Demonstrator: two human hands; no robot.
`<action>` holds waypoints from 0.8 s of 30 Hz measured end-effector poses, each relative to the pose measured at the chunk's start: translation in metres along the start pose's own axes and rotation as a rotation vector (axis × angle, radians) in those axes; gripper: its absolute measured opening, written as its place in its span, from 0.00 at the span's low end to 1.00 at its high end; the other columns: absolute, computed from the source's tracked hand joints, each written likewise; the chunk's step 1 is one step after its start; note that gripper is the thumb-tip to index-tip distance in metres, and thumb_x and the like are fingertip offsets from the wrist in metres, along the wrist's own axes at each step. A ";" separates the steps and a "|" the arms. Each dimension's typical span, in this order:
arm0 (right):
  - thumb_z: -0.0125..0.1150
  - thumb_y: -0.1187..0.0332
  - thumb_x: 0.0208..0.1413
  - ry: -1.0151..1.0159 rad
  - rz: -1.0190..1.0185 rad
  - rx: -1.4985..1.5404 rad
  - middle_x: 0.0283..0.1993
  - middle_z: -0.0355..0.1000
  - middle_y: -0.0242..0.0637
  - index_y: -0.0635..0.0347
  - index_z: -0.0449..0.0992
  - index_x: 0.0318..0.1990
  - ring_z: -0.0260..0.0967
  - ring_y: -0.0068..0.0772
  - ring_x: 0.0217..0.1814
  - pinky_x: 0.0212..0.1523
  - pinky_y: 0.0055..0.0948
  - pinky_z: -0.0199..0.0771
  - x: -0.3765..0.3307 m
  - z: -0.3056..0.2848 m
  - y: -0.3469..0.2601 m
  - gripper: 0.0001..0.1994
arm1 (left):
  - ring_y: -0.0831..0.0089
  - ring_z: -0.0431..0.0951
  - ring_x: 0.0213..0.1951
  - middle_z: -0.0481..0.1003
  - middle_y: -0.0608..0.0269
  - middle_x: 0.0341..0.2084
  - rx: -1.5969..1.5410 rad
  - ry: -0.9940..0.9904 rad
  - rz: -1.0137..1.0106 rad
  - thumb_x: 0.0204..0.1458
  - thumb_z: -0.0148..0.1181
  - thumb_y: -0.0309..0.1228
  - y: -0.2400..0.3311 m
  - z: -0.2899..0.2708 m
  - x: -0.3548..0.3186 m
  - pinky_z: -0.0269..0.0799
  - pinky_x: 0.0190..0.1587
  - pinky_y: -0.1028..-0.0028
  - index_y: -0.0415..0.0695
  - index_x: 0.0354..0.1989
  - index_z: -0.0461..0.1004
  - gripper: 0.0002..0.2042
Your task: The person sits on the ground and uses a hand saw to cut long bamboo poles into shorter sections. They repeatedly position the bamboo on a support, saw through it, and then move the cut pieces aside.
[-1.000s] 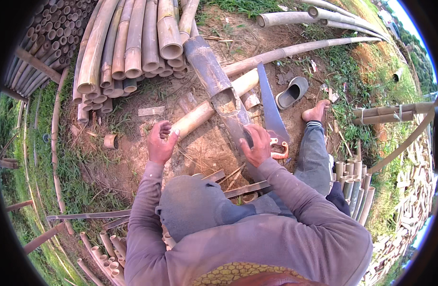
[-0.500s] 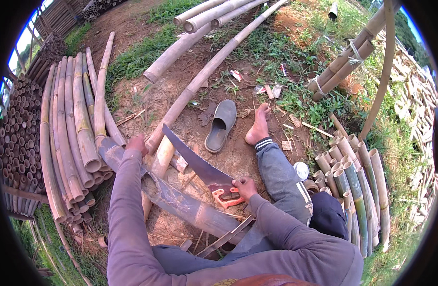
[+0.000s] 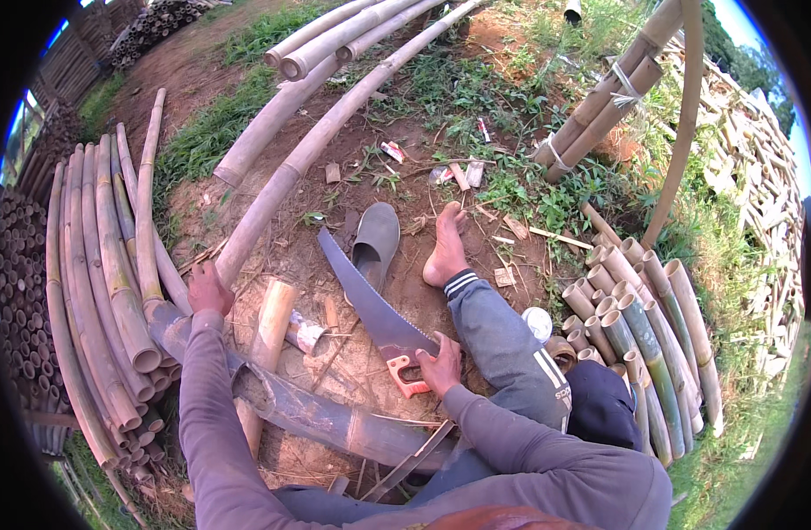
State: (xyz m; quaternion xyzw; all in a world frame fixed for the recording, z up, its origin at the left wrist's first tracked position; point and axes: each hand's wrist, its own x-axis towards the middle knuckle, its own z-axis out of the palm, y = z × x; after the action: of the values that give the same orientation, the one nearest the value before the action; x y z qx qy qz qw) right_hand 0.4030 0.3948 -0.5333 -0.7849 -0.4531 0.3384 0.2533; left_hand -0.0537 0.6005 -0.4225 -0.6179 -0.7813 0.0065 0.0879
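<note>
My right hand [image 3: 442, 364] is closed round the orange handle of a handsaw [image 3: 370, 300]. The saw's dark, toothed blade points away and to the left, crossing in front of a grey slip-on shoe [image 3: 376, 238]. At the near end of a long bamboo pole [image 3: 308, 159], my left hand [image 3: 210, 290] is closed on the pole; its fingertips are partly hidden. A short bamboo piece [image 3: 274, 325] with a pale, fresh-looking surface passes behind a thick, dark bamboo length [image 3: 335, 424], which lies crosswise in front of me and has a notch cut into its top.
Bamboo poles [image 3: 114, 256] are stacked on the left, and cut bamboo lengths [image 3: 652, 327] lie on the right beside a dark cap [image 3: 604, 406] and a white lid [image 3: 537, 324]. My bare foot [image 3: 447, 247] rests ahead. Tied bamboo posts [image 3: 608, 97] slant at the upper right.
The view has shifted, so most things sit further left. The long pole's near end has moved left, away from the short piece, along with my left hand. The saw stays in my right hand.
</note>
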 end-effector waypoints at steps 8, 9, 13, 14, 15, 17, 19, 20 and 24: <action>0.70 0.52 0.56 0.010 -0.020 -0.152 0.70 0.63 0.46 0.52 0.71 0.67 0.58 0.53 0.75 0.73 0.54 0.59 0.000 0.001 -0.011 0.33 | 0.47 0.82 0.44 0.78 0.51 0.41 -0.073 0.110 0.097 0.42 0.74 0.31 -0.028 -0.164 -0.104 0.78 0.45 0.52 0.45 0.54 0.67 0.30; 0.70 0.52 0.57 0.036 -0.048 -0.167 0.70 0.63 0.44 0.51 0.72 0.66 0.58 0.52 0.75 0.73 0.53 0.59 -0.001 -0.002 -0.012 0.31 | 0.47 0.82 0.44 0.78 0.52 0.41 -0.091 0.092 0.105 0.41 0.75 0.32 -0.040 -0.174 -0.132 0.78 0.44 0.52 0.45 0.54 0.67 0.30; 0.69 0.54 0.59 0.148 -0.195 -0.053 0.66 0.67 0.47 0.55 0.77 0.61 0.62 0.50 0.72 0.72 0.49 0.62 0.004 -0.030 -0.023 0.25 | 0.48 0.80 0.43 0.77 0.54 0.38 -0.035 0.113 0.038 0.37 0.76 0.30 -0.128 -0.204 -0.288 0.76 0.44 0.53 0.44 0.57 0.68 0.34; 0.69 0.55 0.59 0.156 -0.250 0.023 0.64 0.69 0.48 0.58 0.78 0.59 0.64 0.50 0.71 0.71 0.48 0.63 0.008 -0.030 -0.031 0.24 | 0.48 0.80 0.44 0.77 0.53 0.39 -0.026 0.114 -0.018 0.36 0.76 0.29 -0.158 -0.209 -0.338 0.75 0.48 0.53 0.44 0.57 0.69 0.35; 0.69 0.56 0.60 0.148 -0.308 0.131 0.62 0.70 0.50 0.60 0.79 0.57 0.65 0.51 0.69 0.71 0.47 0.64 0.015 -0.025 -0.042 0.23 | 0.49 0.80 0.45 0.77 0.53 0.39 -0.017 0.115 -0.076 0.35 0.76 0.29 -0.189 -0.213 -0.389 0.74 0.52 0.54 0.44 0.58 0.69 0.36; 0.67 0.55 0.64 0.096 -0.351 0.487 0.49 0.78 0.45 0.67 0.80 0.53 0.77 0.40 0.53 0.57 0.38 0.77 0.029 -0.011 -0.085 0.22 | 0.51 0.80 0.48 0.78 0.54 0.42 0.105 0.116 -0.137 0.37 0.76 0.30 -0.254 -0.216 -0.497 0.71 0.59 0.53 0.44 0.59 0.70 0.35; 0.65 0.50 0.68 -0.237 -0.146 0.867 0.56 0.77 0.43 0.65 0.75 0.61 0.77 0.39 0.53 0.53 0.38 0.77 0.054 0.002 -0.142 0.27 | 0.54 0.80 0.54 0.80 0.55 0.47 0.192 0.158 -0.235 0.41 0.76 0.32 -0.312 -0.214 -0.596 0.64 0.67 0.52 0.45 0.59 0.72 0.33; 0.66 0.44 0.66 -0.447 -0.007 1.053 0.65 0.72 0.48 0.65 0.65 0.70 0.75 0.44 0.59 0.57 0.46 0.76 0.051 -0.001 -0.179 0.38 | 0.56 0.80 0.57 0.80 0.56 0.50 0.251 0.182 -0.327 0.44 0.75 0.33 -0.335 -0.214 -0.652 0.59 0.72 0.51 0.46 0.59 0.73 0.31; 0.58 0.36 0.63 -0.732 0.013 1.319 0.72 0.66 0.59 0.67 0.63 0.71 0.65 0.59 0.74 0.77 0.63 0.60 -0.003 0.024 -0.272 0.44 | 0.59 0.64 0.74 0.73 0.68 0.67 0.498 0.124 -0.707 0.49 0.71 0.36 -0.379 -0.243 -0.724 0.47 0.77 0.45 0.58 0.65 0.72 0.31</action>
State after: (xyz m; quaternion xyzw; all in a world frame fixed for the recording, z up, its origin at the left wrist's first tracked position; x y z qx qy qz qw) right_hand 0.2371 0.5201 -0.3561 -0.3106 -0.2071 0.7801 0.5020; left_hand -0.2236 -0.2128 -0.2319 -0.2717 -0.9125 0.1272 0.2780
